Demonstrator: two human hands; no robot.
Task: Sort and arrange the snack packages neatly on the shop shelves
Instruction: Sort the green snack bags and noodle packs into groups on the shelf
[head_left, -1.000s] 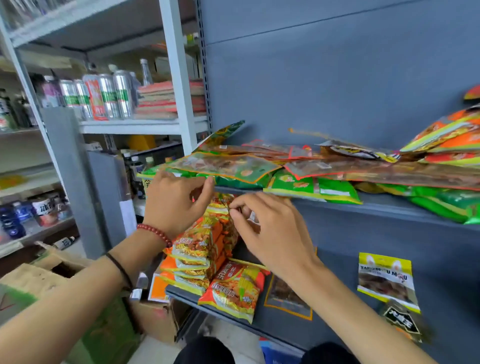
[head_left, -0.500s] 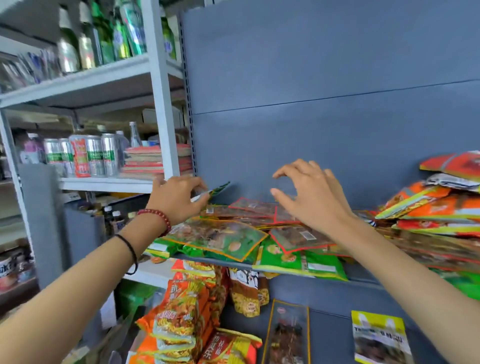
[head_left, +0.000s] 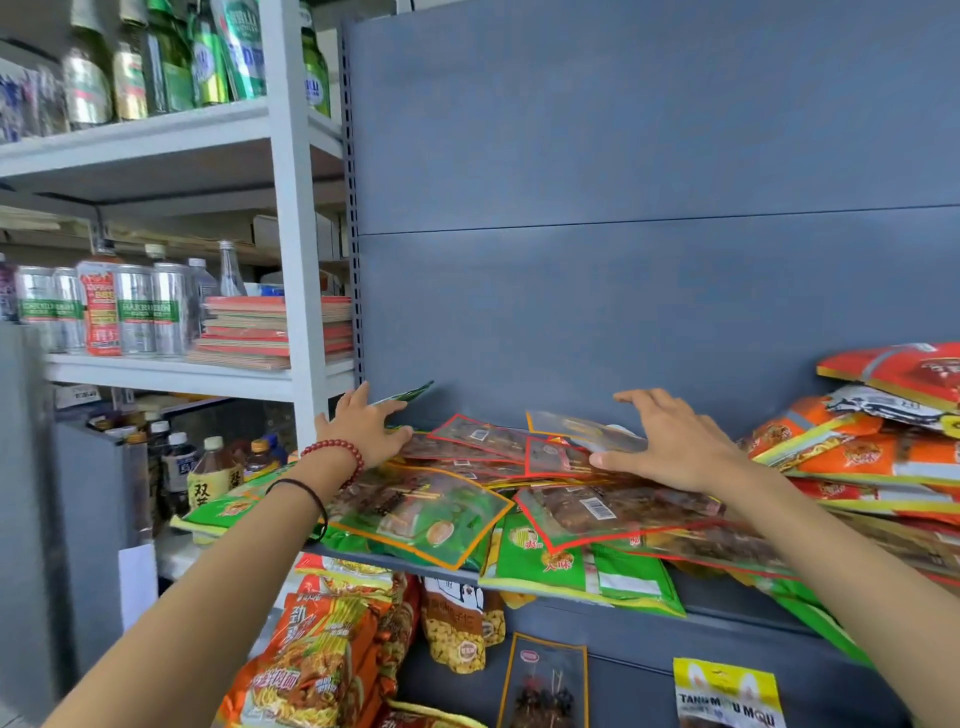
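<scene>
A loose pile of flat snack packets covers the grey upper shelf (head_left: 717, 608): red-edged clear packets (head_left: 613, 512), a green-and-orange packet (head_left: 421, 512) and green packs (head_left: 576, 569) hanging over the front edge. My left hand (head_left: 366, 428) rests at the pile's back left, fingers on a green packet (head_left: 408, 393) that leans against the back panel. My right hand (head_left: 670, 441) lies spread over the middle of the pile, thumb and fingers around a clear yellow-edged packet (head_left: 582, 428). Orange noodle packs (head_left: 317, 660) stand on the shelf below.
Orange and red packs (head_left: 872, 441) are stacked high at the right of the upper shelf. The lower shelf also holds a peanut bag (head_left: 460, 629), a dark skewer packet (head_left: 543, 686) and a yellow packet (head_left: 727, 693). A white rack (head_left: 291, 260) with cans and bottles stands left.
Both hands rose from the orange noodle packs on the lower shelf to the upper shelf and have come down onto the pile of flat packets. The view tilted upward.
</scene>
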